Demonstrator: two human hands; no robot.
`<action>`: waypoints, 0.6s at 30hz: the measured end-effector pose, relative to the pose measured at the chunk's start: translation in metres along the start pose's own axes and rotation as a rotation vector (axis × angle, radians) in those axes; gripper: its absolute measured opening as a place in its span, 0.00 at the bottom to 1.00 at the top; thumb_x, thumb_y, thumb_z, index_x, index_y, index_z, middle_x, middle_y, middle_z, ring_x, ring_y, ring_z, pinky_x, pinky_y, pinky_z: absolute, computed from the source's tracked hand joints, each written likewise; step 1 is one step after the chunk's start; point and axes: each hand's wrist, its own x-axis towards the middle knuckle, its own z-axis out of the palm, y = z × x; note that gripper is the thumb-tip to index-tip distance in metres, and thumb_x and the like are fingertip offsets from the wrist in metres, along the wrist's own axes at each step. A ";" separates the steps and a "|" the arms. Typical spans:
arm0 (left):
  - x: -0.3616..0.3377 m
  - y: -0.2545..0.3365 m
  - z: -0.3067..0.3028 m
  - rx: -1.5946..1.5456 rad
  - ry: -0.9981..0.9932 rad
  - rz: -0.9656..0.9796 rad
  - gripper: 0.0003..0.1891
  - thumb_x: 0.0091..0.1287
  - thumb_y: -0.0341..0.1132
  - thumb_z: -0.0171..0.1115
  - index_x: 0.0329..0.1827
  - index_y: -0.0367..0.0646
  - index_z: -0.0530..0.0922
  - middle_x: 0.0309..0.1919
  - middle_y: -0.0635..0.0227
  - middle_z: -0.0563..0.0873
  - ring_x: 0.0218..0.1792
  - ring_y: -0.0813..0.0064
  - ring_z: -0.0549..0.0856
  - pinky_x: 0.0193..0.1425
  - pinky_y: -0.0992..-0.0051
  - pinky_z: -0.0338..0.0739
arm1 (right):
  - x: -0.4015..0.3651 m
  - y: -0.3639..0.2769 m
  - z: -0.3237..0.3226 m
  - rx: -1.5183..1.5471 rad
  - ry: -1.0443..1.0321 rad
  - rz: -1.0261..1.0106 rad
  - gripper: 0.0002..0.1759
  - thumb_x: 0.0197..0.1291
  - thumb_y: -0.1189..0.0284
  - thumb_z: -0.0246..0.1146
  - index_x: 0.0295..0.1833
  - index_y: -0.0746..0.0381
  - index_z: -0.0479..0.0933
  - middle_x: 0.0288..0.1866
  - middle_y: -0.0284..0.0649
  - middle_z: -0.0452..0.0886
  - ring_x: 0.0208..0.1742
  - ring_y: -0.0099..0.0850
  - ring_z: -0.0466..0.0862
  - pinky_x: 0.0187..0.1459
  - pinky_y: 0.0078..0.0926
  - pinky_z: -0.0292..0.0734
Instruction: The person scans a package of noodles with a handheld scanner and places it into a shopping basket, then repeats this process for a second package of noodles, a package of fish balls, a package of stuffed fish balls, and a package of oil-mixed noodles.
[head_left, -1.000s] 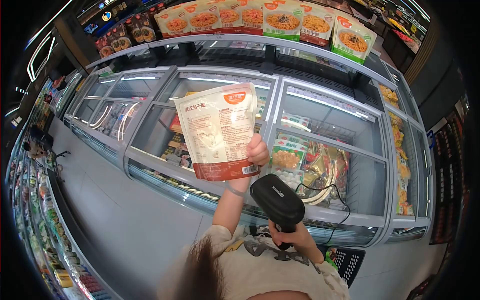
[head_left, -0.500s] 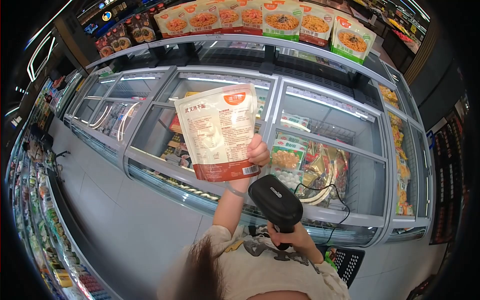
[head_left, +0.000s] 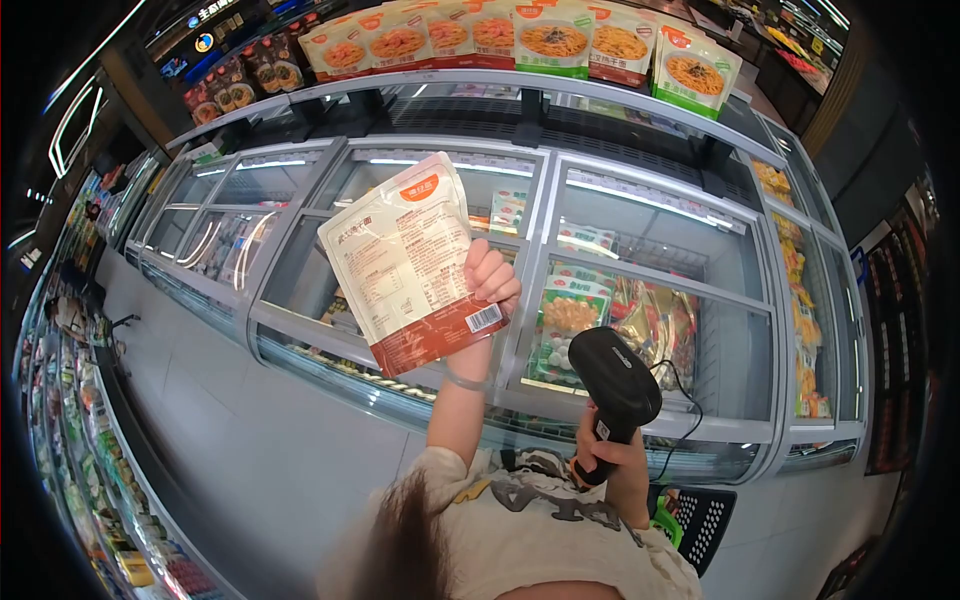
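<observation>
My left hand (head_left: 491, 274) grips a noodle pouch (head_left: 400, 265) by its right edge, fingers closed. The pouch's printed back faces me, tilted, cream above and red-brown along the bottom, with a barcode near the lower right corner. A grey band circles my left wrist. Lower and to the right, my right hand (head_left: 610, 460) is wrapped round the handle of a black barcode scanner (head_left: 615, 375). The scanner's head points up and left, apart from the pouch. A thin black cable shows beside it.
Glass-topped freezers (head_left: 740, 350) holding packaged food stretch across in front of me. Above them, a shelf (head_left: 440, 75) carries a row of noodle pouches (head_left: 553, 40). A black perforated basket (head_left: 705, 520) is at my lower right. Stocked shelving (head_left: 75, 440) lines the left side.
The pouch has moved left and tilted, with its barcode corner swung upward. The scanner has moved right and slightly up, away from the pouch. Both hands keep their hold.
</observation>
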 end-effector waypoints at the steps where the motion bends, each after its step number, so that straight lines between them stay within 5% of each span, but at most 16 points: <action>1: 0.001 0.001 0.002 0.002 -0.006 0.019 0.13 0.62 0.31 0.41 0.17 0.48 0.59 0.11 0.77 0.61 0.14 0.84 0.64 0.23 0.84 0.61 | -0.001 0.000 0.000 0.011 0.007 -0.016 0.26 0.36 0.74 0.60 0.46 0.66 0.62 0.18 0.35 0.63 0.16 0.23 0.67 0.18 0.17 0.60; 11: 0.009 -0.027 0.008 0.087 -0.083 -0.106 0.12 0.63 0.34 0.43 0.19 0.49 0.61 0.14 0.78 0.65 0.18 0.83 0.66 0.34 0.80 0.60 | -0.032 0.015 0.007 0.043 0.170 -0.166 0.26 0.36 0.74 0.59 0.46 0.66 0.62 0.18 0.34 0.63 0.15 0.22 0.66 0.19 0.16 0.61; 18: 0.014 -0.079 -0.007 0.031 -0.072 -0.283 0.12 0.63 0.36 0.43 0.19 0.50 0.61 0.13 0.79 0.64 0.19 0.84 0.66 0.35 0.79 0.59 | -0.070 0.036 -0.003 0.176 0.276 -0.339 0.32 0.39 0.77 0.60 0.55 0.67 0.59 0.22 0.38 0.67 0.18 0.23 0.70 0.16 0.18 0.66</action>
